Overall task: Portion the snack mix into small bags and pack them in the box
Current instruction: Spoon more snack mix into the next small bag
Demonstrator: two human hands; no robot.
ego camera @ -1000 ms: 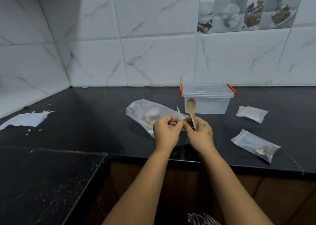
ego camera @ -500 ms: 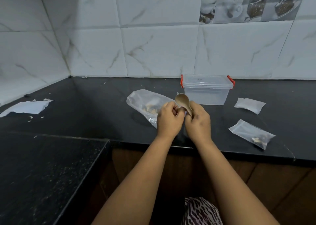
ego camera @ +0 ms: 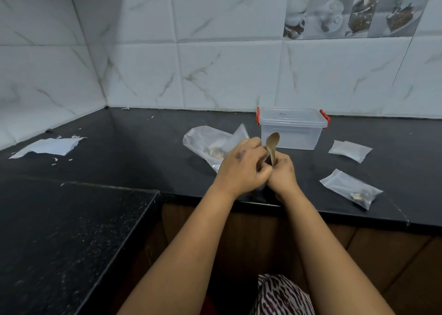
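Note:
My left hand (ego camera: 241,166) and my right hand (ego camera: 282,173) meet at the counter's front edge, fingers curled round a small clear bag that is mostly hidden between them. My right hand also grips a wooden spoon (ego camera: 272,144), its bowl pointing up. Behind the hands lies the large clear bag of snack mix (ego camera: 208,142). The clear plastic box (ego camera: 291,129) with red clips stands at the back with its lid on. A small bag holding snack mix (ego camera: 351,189) lies at the right.
Flat empty small bags (ego camera: 350,150) lie right of the box. A torn white paper (ego camera: 47,146) and scraps sit at the far left on the black counter (ego camera: 143,147). A second dark counter (ego camera: 59,231) juts out at the lower left. Tiled walls close the back and left.
The spoon tipped left and has come back upright. My left hand has moved over towards the right hand, and a flap of the large bag now stands up behind it.

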